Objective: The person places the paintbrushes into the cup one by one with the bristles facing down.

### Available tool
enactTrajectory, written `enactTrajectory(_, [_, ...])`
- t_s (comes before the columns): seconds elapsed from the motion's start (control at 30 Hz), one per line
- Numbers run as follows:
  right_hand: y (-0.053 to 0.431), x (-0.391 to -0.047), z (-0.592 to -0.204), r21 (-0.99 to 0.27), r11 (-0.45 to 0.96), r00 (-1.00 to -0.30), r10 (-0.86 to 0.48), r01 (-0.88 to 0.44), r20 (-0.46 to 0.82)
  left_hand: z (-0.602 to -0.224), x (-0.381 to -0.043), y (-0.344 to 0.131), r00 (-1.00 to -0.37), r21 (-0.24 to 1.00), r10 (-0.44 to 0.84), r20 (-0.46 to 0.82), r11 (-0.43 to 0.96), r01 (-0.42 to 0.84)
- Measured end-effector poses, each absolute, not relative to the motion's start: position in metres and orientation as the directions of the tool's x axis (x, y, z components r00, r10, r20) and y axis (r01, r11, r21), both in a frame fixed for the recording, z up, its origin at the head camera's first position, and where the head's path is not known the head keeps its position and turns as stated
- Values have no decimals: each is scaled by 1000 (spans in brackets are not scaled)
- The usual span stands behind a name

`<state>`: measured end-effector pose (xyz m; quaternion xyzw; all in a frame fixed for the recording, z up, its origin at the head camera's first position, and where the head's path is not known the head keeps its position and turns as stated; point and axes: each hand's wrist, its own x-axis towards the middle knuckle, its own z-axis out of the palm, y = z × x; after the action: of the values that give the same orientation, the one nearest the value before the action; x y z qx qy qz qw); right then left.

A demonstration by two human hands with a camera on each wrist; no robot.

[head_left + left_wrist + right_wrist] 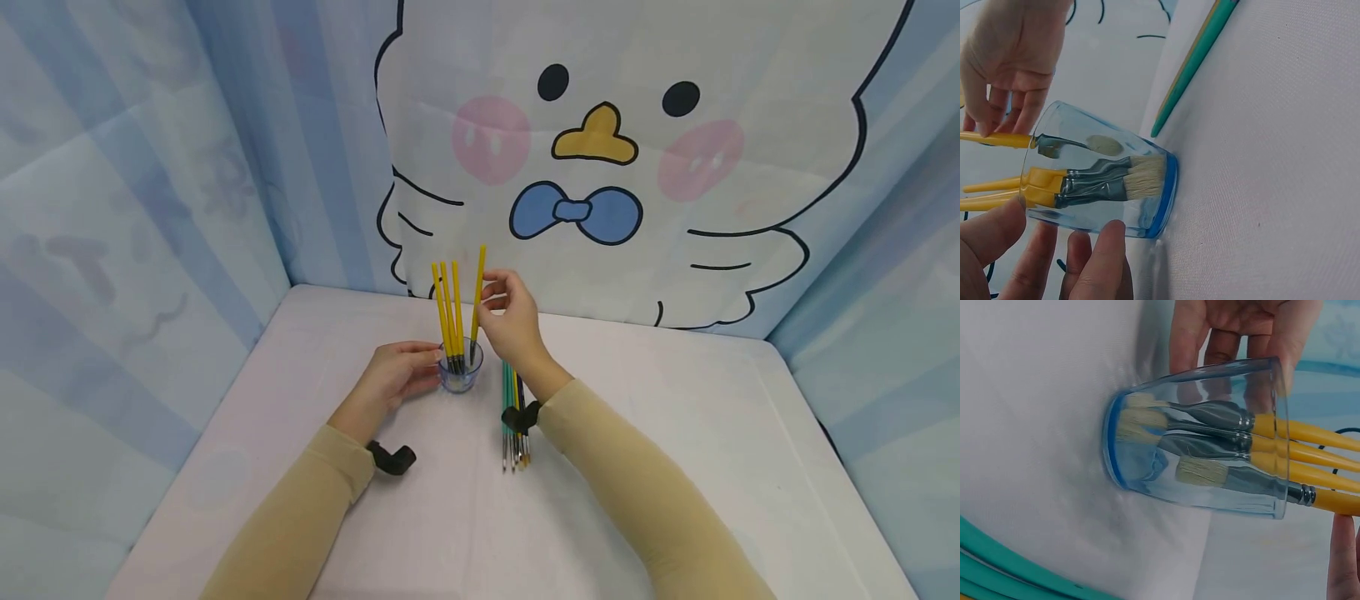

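Observation:
A clear plastic cup [459,383] with a blue base [1165,197] stands upright on the table. My left hand [397,371] holds it from the left, thumb near the rim and fingertips along the wall. Three yellow-handled paintbrushes [447,308] lean together inside, bristles down at the bottom. Between thumb and fingers, my right hand [513,321] pinches another yellow-handled paintbrush [479,283] by its handle. That brush's bristles [1200,471] hang inside the cup, a little above the base and apart from the other bristles.
Right of the cup lies a bundle of paintbrushes [506,396] with green, yellow and dark handles, bristles toward me, partly under my right wrist. Black wrist mounts [393,458] stick out from both sleeves. A printed cloth backdrop [600,275] rises behind the white table [675,400].

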<state>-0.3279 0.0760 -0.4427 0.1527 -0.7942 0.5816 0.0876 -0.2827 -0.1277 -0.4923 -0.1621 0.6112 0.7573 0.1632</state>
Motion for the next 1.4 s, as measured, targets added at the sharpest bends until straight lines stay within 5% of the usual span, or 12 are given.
enactTrajectory(1.4, [60,-335,-468,-923,297,-963,-184,-246,197,-498,-285,-127,-901,876,49,-431,-215,-431])
